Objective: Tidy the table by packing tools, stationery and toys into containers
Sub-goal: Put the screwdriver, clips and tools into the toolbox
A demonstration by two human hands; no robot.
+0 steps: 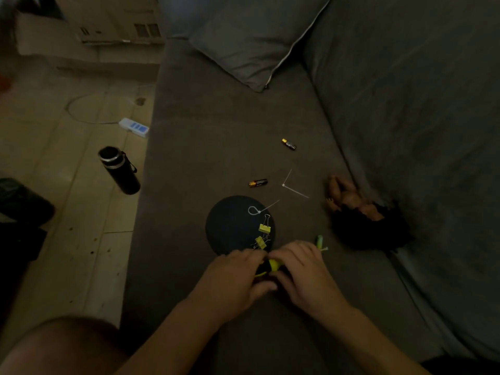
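Head view: black round dish (230, 228) on the sofa seat (203, 131), holding two yellow binder clips (264, 228) and a looped zip tie (254, 211). At the dish's near rim, the left hand (238, 272) and right hand (303, 272) both curl their fingers round a small yellow-and-black object (273, 265). Beyond the dish: two batteries (258, 182). Right of the dish: doll (351, 201).

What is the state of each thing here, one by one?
Left hand: grips yellow-black object
Right hand: grips it too
Binder clips: lying in black round dish
Looped zip tie: closed, across dish rim
Other zip tie: unlooped, bent, on sofa
Batteries: lying loose, apart
Doll: lying down
Bottle: upright on floor
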